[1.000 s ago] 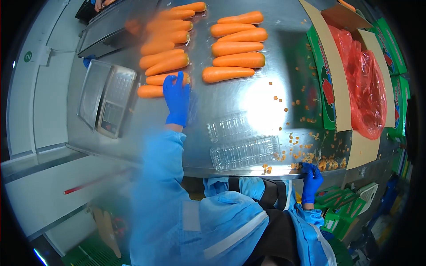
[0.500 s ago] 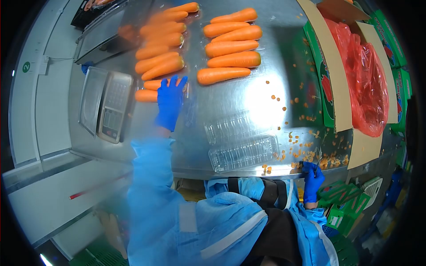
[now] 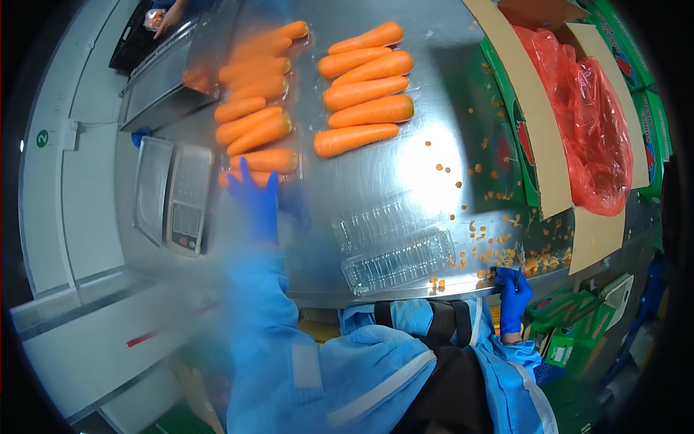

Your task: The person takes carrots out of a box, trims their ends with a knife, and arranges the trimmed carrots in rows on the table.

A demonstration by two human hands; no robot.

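Observation:
My left hand (image 3: 253,202), in a blue glove, is open with its fingers spread. Its fingertips reach the nearest carrots (image 3: 267,160) of the left group, which lie in a clear plastic tray. More carrots (image 3: 253,130) lie farther up that row, partly blurred. To the right is a second row of carrots (image 3: 369,112). Two clear plastic trays, one nearer (image 3: 397,260) and one farther (image 3: 379,223), lie on the table between my hands. My right hand (image 3: 513,293), also gloved in blue, is closed at the table's front edge; what it holds is too small to make out.
A digital scale (image 3: 186,199) stands at the left. Orange carrot scraps (image 3: 538,260) are scattered at the front right. A cardboard box (image 3: 538,130) with a red plastic liner (image 3: 596,137) stands at the right. Another person's hand (image 3: 170,18) shows at the top left.
My left hand has shifted left across the nearest carrots, uncovering their right ends, and its fingers are spread wider. My right hand stays at the edge. The view has shifted slightly.

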